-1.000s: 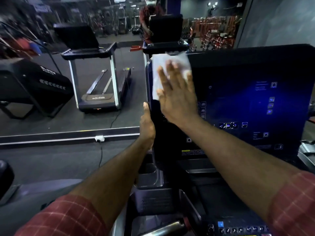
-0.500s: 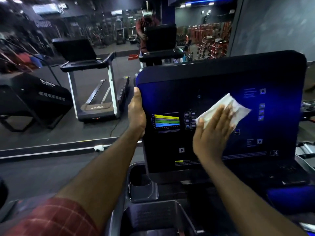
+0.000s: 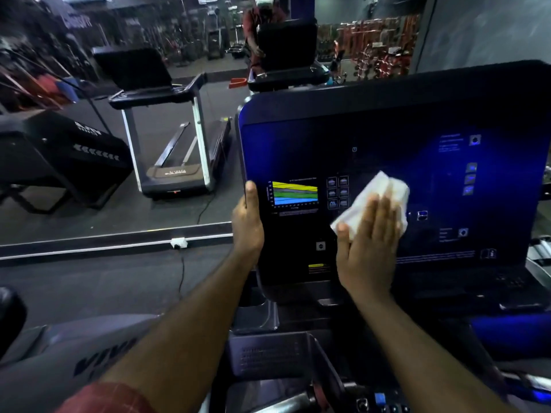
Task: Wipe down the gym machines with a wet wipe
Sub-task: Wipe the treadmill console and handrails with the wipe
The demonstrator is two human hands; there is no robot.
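Wipe (image 3: 381, 189), white and crumpled, lay flat against the dark console (image 3: 387, 120) of the treadmill, slightly toward three o'clock from the middle of the view. The right hand (image 3: 368, 251) pressed it to the panel, palm down, with its fingers straight and close together. The wipe showed past the fingertips toward one o'clock and beside the thumb toward nine o'clock.

The left hand (image 3: 247, 231) gripped the console's left edge, at nine o'clock on the panel. Its thumb lay along the front face, pointing to twelve o'clock. Its other fingers went round behind the edge and could not be seen.

A coloured graph (image 3: 293, 193) with yellow, green and blue bands glowed just at three o'clock from that thumb. A block of small icons (image 3: 337, 192) sat between the graph and the wipe. Blue light washed the panel's right side.

At ten o'clock stood another treadmill (image 3: 176, 138), its belt running away from the camera. A white socket (image 3: 179, 242) sat on a pale floor strip at nine o'clock, a dark cable hanging below it. A cup holder (image 3: 253, 314) lay under the console at six o'clock from the left hand. A red checked sleeve (image 3: 101, 397) showed at seven o'clock.
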